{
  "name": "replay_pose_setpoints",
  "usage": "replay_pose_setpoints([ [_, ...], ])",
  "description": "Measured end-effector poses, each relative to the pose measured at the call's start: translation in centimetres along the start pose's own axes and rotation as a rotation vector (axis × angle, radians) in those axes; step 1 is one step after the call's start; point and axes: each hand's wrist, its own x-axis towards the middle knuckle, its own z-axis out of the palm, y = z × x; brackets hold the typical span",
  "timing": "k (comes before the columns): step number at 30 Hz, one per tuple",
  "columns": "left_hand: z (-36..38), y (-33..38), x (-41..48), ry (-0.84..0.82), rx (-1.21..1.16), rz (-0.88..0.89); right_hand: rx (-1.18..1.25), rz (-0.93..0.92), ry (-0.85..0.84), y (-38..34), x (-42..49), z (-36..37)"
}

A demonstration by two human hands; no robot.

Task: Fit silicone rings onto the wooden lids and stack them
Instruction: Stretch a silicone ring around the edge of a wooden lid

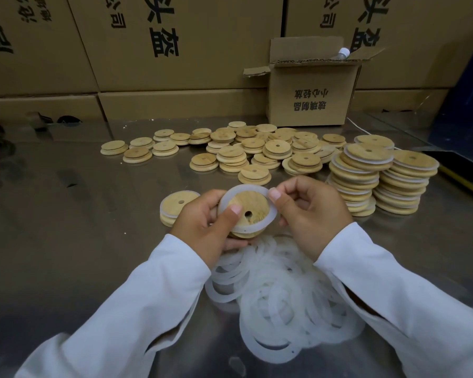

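Right now my left grip (205,219) is wrapped round the wooden lid (250,205), holding it tilted above the counter (79,214), just over the heap of loose rings (281,296). Its thumb presses on the silicone ring (246,189) at the lower left. My right grip (309,211) pinches the ring's upper right edge between thumb and fingertip. The ring circles the lid's raised face, with the small hole in the wood showing inside it. I judge it only partly seated, since along the bottom edge the band seems to stand off the wood, though I cannot tell for certain.

To do this step well, I would use the left thumb as an anchor so the seated part does not creep. The right pinch should work round the rim in short moves, stretching the band just enough to drop over the step. Pulling hard at one spot would likely pop the opposite side loose or twist the band. A flat, untwisted ring all the way round is what I want before letting go.

The short stack (175,205) just left of my hands looks the nearest place to set the lid down, while the tall finished stacks (380,181) to the right already lean a little, so I would not add to those
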Motion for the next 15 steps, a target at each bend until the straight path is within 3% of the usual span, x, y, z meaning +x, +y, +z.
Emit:
replay_pose_setpoints([
  [9,-0.09,0.01,0.0,0.069,0.055,0.089,-0.035,-0.012,0.014,-0.13,-0.2,0.09],
  [15,-0.41,0.2,0.02,0.016,0.093,0.091,-0.046,-0.02,0.026,0.0,-0.15,0.08],
])
